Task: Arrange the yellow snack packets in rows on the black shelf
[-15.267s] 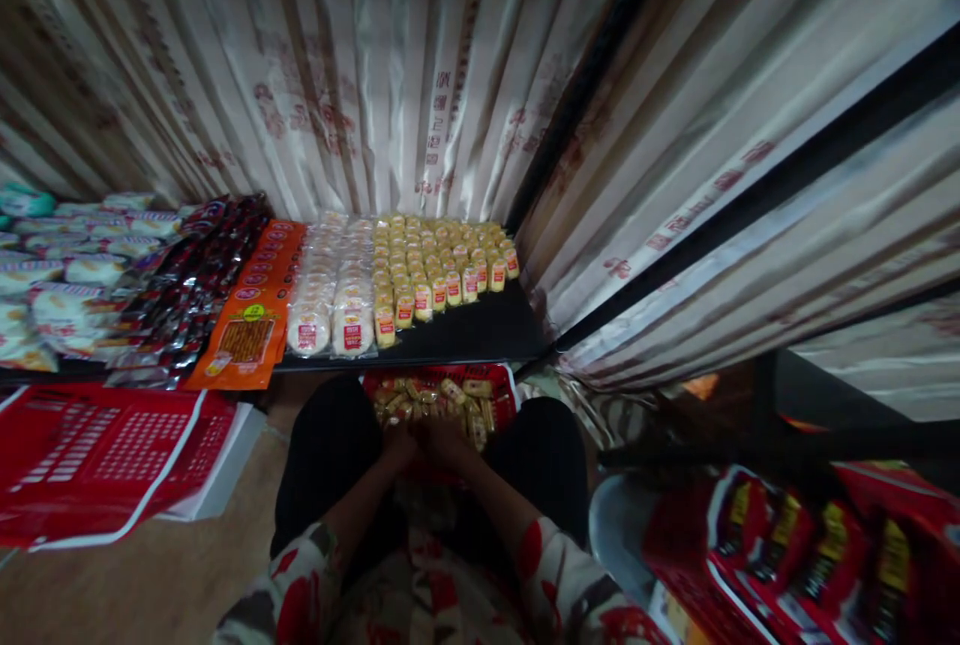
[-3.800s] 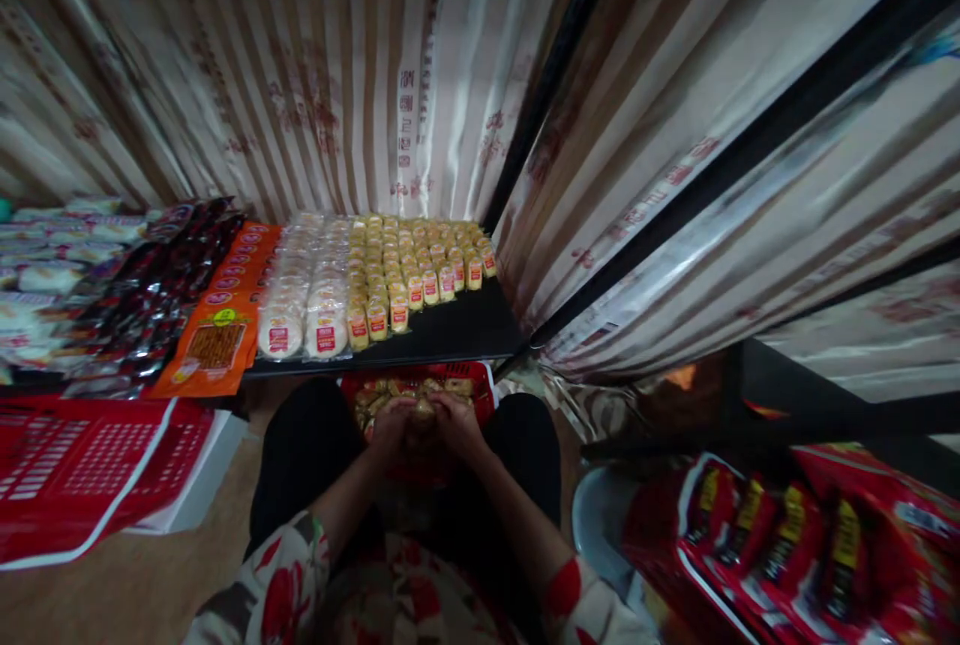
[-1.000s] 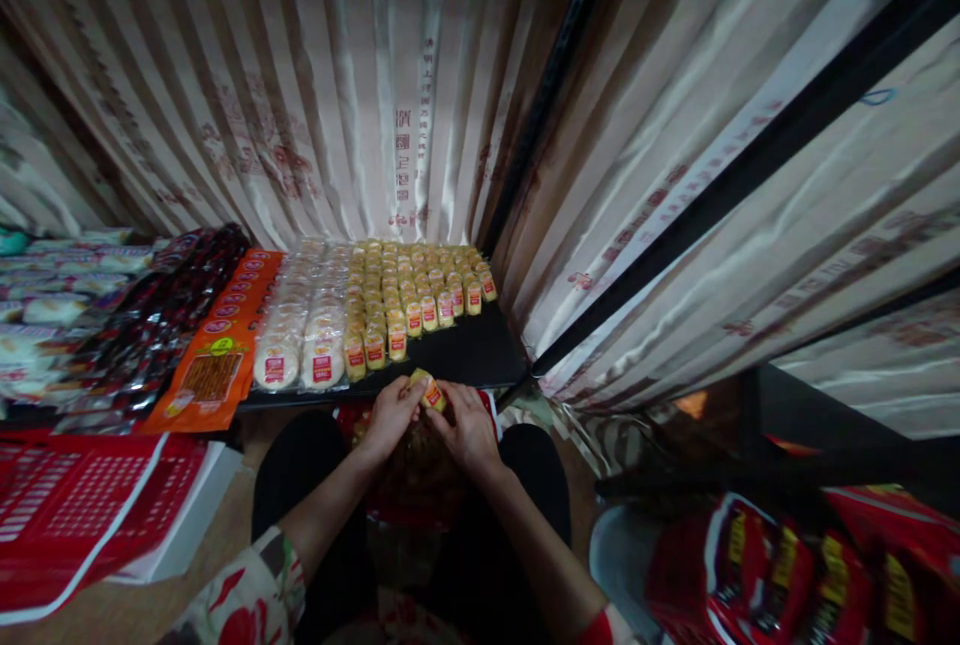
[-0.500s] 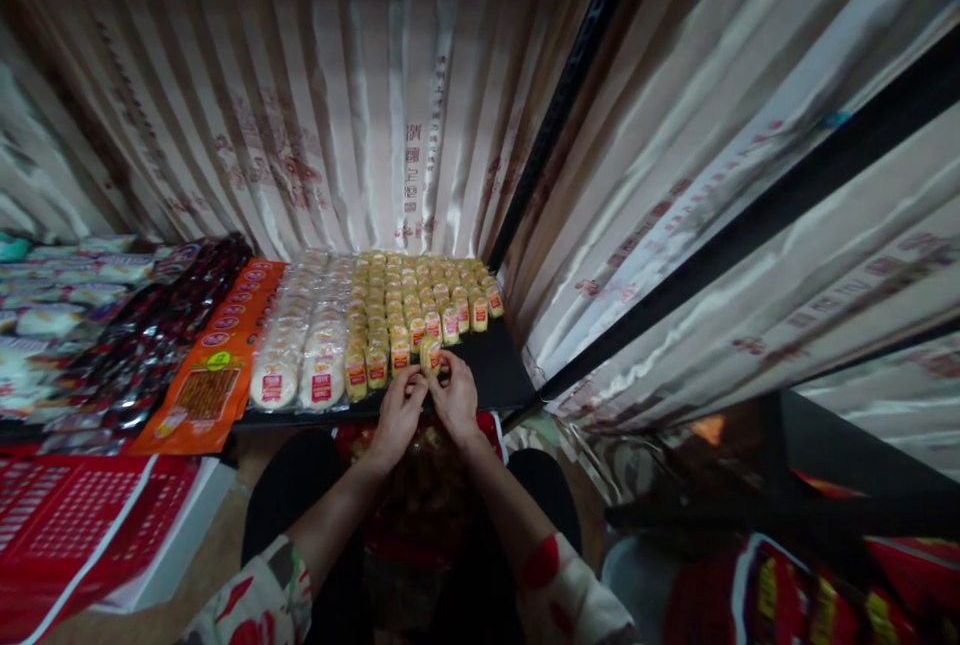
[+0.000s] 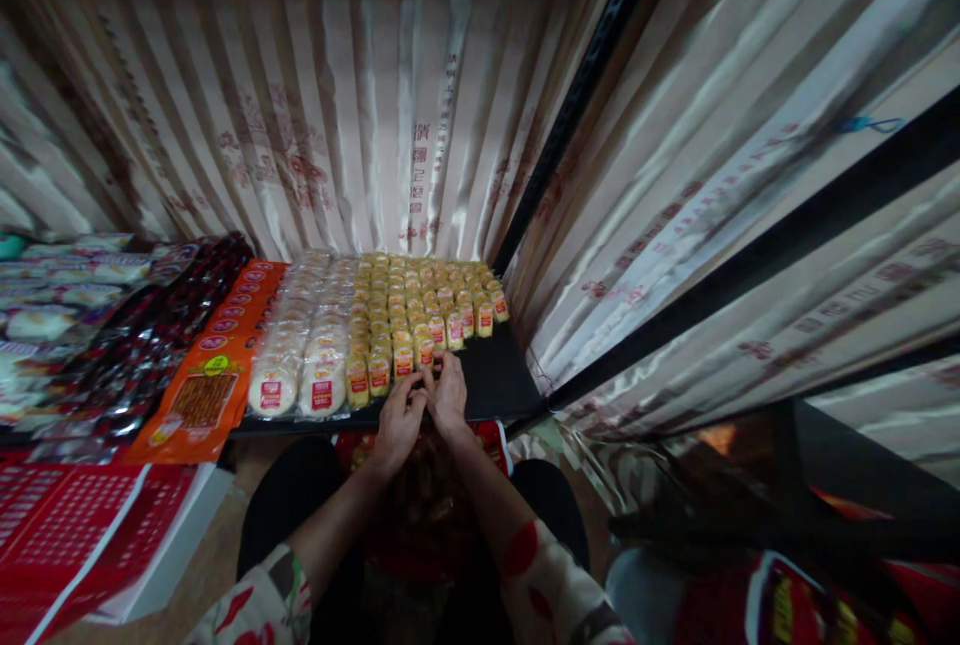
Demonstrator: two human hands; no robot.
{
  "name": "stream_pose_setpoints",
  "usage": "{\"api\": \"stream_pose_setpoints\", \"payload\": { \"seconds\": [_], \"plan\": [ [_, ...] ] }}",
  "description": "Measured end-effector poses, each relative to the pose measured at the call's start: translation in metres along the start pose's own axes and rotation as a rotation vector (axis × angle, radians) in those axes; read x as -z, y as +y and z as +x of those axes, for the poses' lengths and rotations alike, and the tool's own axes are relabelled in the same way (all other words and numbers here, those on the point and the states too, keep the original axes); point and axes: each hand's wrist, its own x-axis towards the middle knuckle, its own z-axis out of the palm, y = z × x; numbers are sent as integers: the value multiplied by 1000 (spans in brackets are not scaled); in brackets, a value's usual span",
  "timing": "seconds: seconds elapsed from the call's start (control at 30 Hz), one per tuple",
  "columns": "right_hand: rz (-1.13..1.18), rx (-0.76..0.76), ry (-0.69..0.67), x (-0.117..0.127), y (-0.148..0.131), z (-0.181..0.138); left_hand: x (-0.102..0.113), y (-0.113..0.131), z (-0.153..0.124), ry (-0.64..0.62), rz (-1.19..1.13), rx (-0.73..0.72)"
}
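Observation:
A small yellow snack packet (image 5: 425,349) with a red label stands at the front end of its row on the black shelf (image 5: 491,375). My left hand (image 5: 400,420) is closed, its fingertips pressed to the packet's lower front. On the other side, my right hand (image 5: 448,395) pinches close to the packet's right lower edge, and the fingertips of both hands meet there. Rows of matching yellow packets (image 5: 397,300) fill the shelf behind and to the left. Between my knees sits a red container (image 5: 499,445) with more wrapped pieces, dim and partly hidden by my forearms.
Round white pastries in clear wrap (image 5: 274,385) lie left of the yellow rows. Beyond them are an orange snack bag (image 5: 199,390) and dark shiny packets (image 5: 142,355). A red basket (image 5: 82,515) stands lower left. Black posts (image 5: 577,115) and a pale curtain (image 5: 337,95) bound the shelf.
The yellow packet held in my fingertips has moved slightly forward and left into line with the front of its row. My hands have slid lower on it.

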Motion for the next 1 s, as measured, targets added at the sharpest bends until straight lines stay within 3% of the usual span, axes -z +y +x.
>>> {"api": "stream_pose_setpoints", "payload": {
  "seconds": [0.4, 0.77, 0.9, 1.0],
  "plan": [
    [9, 24, -6, 0, 4, -1, -2, -9, -1, -5, 159, -141],
    [189, 68, -2, 27, 1, -45, 1, -22, -37, -110, 239, -139],
    [115, 62, -171, 39, 13, -81, 2, -43, -54, -207, 437, -78],
    [-243, 12, -482, 42, 31, -104, 2, -67, -67, -393, 615, 86]
  ]
}}
